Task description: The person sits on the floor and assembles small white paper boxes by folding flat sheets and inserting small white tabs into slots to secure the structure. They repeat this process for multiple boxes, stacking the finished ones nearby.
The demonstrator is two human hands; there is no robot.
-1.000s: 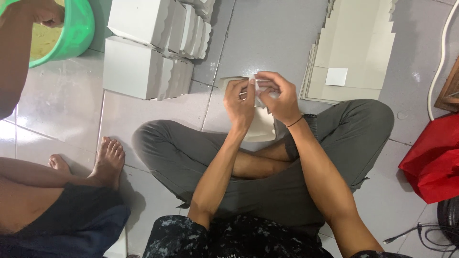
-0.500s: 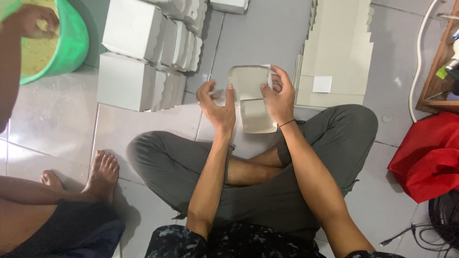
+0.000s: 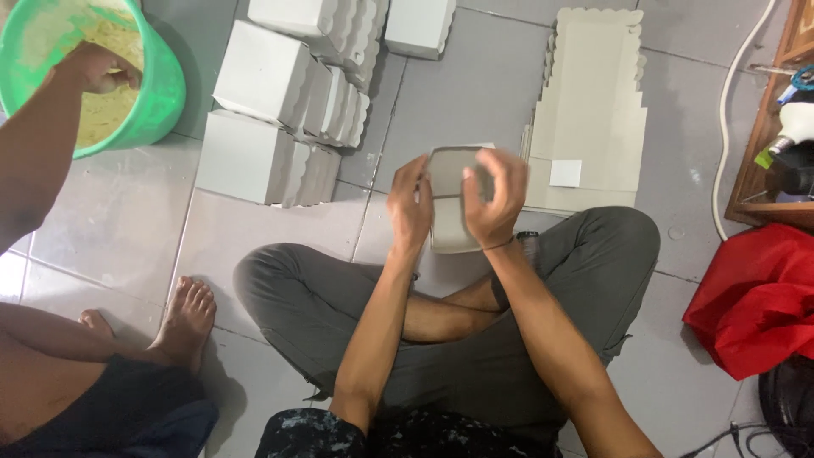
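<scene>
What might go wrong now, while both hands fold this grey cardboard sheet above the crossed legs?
1. The left hand and right hand grip the flat grey cardboard box blank only at its edges, in the air; it may bend at the wrong place.
2. The stack of unfolded grey cardboard sheets lies close to the right knee; a leg move might scatter it.
</scene>
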